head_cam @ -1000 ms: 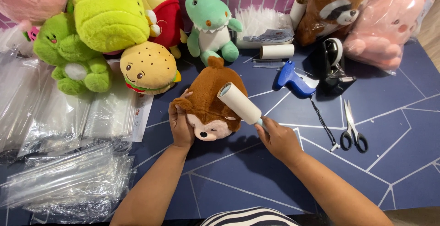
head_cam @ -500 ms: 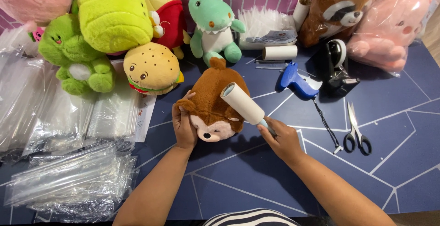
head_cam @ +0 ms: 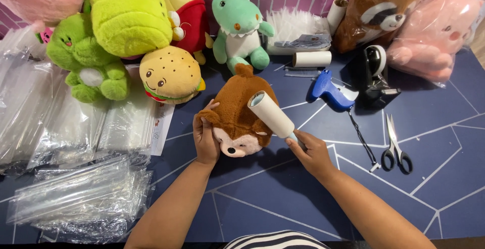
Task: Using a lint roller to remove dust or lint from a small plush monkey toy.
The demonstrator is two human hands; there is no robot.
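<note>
In the head view, the left hand (head_cam: 205, 140) is pressing against the side of a brown plush animal (head_cam: 236, 115), fingers curled over its ear and cheek, holding it face-up on the dark blue table (head_cam: 283, 198). The right hand (head_cam: 312, 153) is gripping the handle of a white lint roller (head_cam: 271, 113), closed around it, and the roller's paper drum is lying tilted across the top of the plush, touching its fur. The plush is sitting between the two hands, just above them.

Beyond the hands, a green dinosaur plush (head_cam: 238, 27) is standing upright, with a burger-shaped plush (head_cam: 171, 75) up and to the left of the left hand. Farther left, a green frog plush (head_cam: 83, 64) is sitting under a lime-green plush (head_cam: 130, 16), and a red plush (head_cam: 191, 19) is leaning just behind the burger.

To the left of the left hand, stacks of clear plastic bags (head_cam: 70, 198) are lying across the table.

Up and to the right of the right hand, a blue tagging gun (head_cam: 328, 90) is resting near a black tape dispenser (head_cam: 375, 75), and a spare lint roll (head_cam: 311, 58) is lying beyond them. Scissors (head_cam: 395, 148) are lying well to the right of the right hand. A bagged brown raccoon plush (head_cam: 381, 11) and a bagged pink plush (head_cam: 439, 32) are sitting at the far right
</note>
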